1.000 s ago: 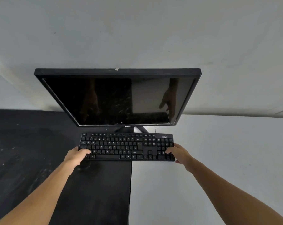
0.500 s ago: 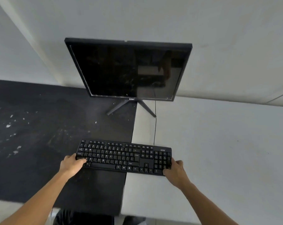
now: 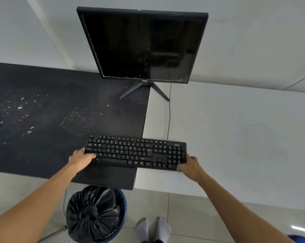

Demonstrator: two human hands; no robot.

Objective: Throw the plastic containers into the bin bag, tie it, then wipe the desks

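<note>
Black keys sit under the thumb (image 3: 90, 156) of the left hand (image 3: 80, 158), and the other fingers of that hand curl round the left end of the keyboard (image 3: 136, 151), so the hand grips it. The right hand (image 3: 191, 164) grips the near right corner of the keyboard, with its fingers (image 3: 180, 167) bent over the edge. Both arms reach in from the bottom, the left from 7 o'clock and the right from 5 o'clock.

The keyboard lies flat across two desks that touch side by side. Its left part is on the black desk (image 3: 43, 88) and its right part is on the white desk (image 3: 244, 137). The black desk has many small white specks (image 3: 20, 107) on it, out at 9 o'clock from the keyboard. A thin black cable (image 3: 169, 116) runs from the back of the keyboard toward 12 o'clock. There a black monitor (image 3: 143, 46) stands with a dark screen, and its stand (image 3: 144, 90) has one leg on each desk. A pale wall (image 3: 253, 41) is behind it.

At 7 o'clock from the keyboard, down on the floor (image 3: 192, 216), is the black bin bag (image 3: 94, 213). Its top is bunched shut, and it sits inside a blue bin (image 3: 124, 206). Two feet in white socks (image 3: 163, 228) stand just beside the bin, at 6 o'clock from the keyboard.
</note>
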